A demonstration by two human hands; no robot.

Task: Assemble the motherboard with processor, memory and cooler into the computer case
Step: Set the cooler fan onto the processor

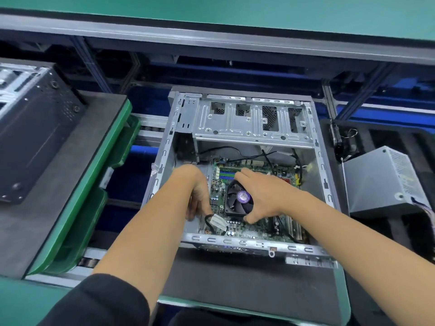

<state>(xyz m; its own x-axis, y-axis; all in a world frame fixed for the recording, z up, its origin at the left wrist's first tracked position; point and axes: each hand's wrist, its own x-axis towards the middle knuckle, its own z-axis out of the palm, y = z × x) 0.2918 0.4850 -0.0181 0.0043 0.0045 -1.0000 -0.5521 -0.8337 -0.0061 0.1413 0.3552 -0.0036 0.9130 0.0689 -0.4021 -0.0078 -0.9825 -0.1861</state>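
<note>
Cooler (237,200) on motherboard (256,225) | right hand (266,196) grips it | left hand (200,194) pinches cable (217,222)

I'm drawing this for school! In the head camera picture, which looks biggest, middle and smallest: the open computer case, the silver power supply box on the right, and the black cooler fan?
1. Computer case, easily the biggest.
2. Power supply box, clearly smaller, partly cut off below.
3. Cooler fan, smallest, though the right hand grips and partly covers it.
</note>
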